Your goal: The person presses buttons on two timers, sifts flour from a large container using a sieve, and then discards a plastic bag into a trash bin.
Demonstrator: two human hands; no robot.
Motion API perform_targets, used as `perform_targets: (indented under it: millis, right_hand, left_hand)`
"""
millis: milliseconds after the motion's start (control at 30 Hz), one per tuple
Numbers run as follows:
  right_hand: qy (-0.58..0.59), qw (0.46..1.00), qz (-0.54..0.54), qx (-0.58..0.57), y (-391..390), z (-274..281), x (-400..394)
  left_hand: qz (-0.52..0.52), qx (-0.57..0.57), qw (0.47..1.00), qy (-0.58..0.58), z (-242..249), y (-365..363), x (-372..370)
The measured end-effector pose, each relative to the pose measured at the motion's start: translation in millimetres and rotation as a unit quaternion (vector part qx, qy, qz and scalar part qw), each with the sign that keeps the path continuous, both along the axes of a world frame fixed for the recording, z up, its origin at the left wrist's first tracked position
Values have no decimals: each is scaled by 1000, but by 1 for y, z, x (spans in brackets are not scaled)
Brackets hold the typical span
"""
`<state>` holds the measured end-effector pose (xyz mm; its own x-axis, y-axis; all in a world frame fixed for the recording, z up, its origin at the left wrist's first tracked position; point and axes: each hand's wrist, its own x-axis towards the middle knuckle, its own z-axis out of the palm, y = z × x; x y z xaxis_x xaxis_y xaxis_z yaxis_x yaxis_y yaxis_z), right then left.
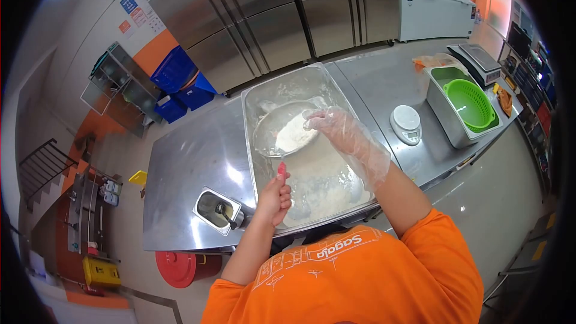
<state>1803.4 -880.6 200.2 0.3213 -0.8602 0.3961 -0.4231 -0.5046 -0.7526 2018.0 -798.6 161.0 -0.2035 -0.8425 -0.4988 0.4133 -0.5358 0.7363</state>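
Observation:
My left hand [275, 200] is bare and wrapped round the red handle [281, 170] of a large round sieve. The sieve [264, 144] is held over a deep steel pan [245, 108], and a heap of white flour-like powder [295, 135] lies in its mesh. My right hand [330, 125] wears a clear plastic glove and is at the sieve's right side, over the powder. Its fingers are curled together; whether anything is in them is hidden. Pale powder also covers the bottom of the pan, with lumpy shapes under it near my body.
A small steel container [217, 209] with a dark-handled utensil stands left of the pan. To the right are a white kitchen scale [406, 125], a steel bin [447, 114] holding a green basket [469, 105], and a larger scale [480, 60]. Steel refrigerators [264, 18] line the back.

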Motion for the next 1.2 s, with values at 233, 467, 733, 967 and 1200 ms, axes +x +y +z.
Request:
perform_targets:
  millis: [233, 467, 733, 967, 1200]
  right_hand:
    - [408, 909, -37, -76, -36, -3, 20]
    - [532, 831, 149, -71, -90, -43, 69]
    - [296, 952, 74, 33, -108, -47, 58]
    - [249, 964, 7, -96, -86, -13, 80]
    - [528, 840, 123, 7, -102, 4, 101]
  left_hand:
    - [-66, -52, 996, -39, 17, 19, -13]
    - [-28, -71, 996, -37, 22, 17, -7]
    - [-8, -67, 998, -1, 20, 24, 9]
    - [-27, -75, 997, -15, 46, 41, 12]
    - [-3, -61, 998, 5, 42, 31, 18]
